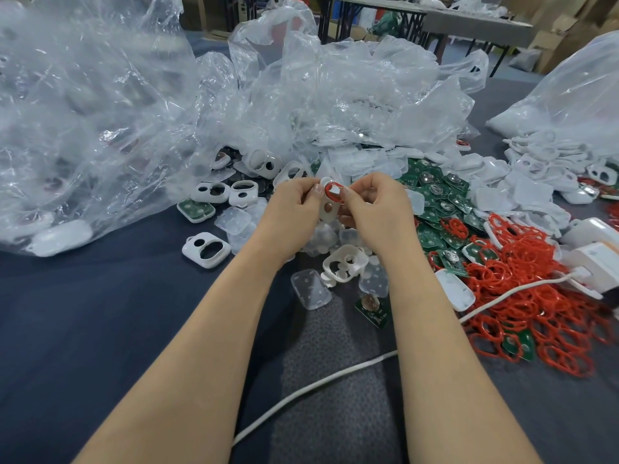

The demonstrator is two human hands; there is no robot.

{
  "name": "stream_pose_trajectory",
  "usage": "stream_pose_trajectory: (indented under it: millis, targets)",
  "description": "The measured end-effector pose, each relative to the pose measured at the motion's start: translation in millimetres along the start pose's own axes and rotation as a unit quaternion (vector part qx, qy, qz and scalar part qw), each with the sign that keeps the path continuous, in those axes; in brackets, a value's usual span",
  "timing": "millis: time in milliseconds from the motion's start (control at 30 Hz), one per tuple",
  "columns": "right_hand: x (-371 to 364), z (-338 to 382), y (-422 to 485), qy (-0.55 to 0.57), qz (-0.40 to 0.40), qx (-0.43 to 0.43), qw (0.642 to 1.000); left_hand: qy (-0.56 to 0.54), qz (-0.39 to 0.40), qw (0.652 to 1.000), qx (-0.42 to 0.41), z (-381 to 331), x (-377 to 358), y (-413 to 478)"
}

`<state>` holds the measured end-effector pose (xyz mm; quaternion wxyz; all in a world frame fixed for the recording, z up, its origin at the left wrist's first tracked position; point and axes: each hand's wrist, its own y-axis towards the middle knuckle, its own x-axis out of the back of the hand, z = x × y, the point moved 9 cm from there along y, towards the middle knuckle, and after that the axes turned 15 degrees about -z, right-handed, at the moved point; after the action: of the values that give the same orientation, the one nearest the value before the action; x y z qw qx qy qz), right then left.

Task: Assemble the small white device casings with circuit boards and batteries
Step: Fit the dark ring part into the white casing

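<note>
White casing (326, 212) is held up dead centre over the tabletop (100, 313). Left hand (294, 205) and right hand (378, 209) both pinch it, fingers (347, 194) on the red ring (327, 190) at its 12 o'clock end. It looks like light, thin plastic and the ring looks floppy, so I'd grip the side edges gently. Green boards (435, 214) are at 3 o'clock.

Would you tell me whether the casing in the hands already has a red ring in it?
In: a red ring lines the upper opening of the held white casing; whether fully seated, cannot tell.
</note>
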<state>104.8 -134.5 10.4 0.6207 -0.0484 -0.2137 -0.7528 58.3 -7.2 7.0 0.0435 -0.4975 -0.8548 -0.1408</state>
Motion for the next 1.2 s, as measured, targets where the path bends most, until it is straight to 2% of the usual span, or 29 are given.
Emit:
stream_pose_trajectory:
  millis: [433, 700, 900, 1200]
  targets:
    - [1, 11, -5, -0.038, -0.015, 0.05, 0.998, -0.039, 0.0, 0.999, -0.006, 1, 0, 3]
    - [0, 7, -2, -0.01, 0.007, 0.016, 1.0, -0.139, 0.014, 0.987, 0.076, 13, -3, 4]
    - [-3, 1, 0, 0.025, 0.021, -0.016, 0.999, -0.106, -0.016, 0.992, 0.061, 12, 2, 6]
    - [-1, 5, -1, 0.007, 0.009, 0.008, 1.0, -0.079, -0.015, 0.996, 0.049, 7, 2, 4]
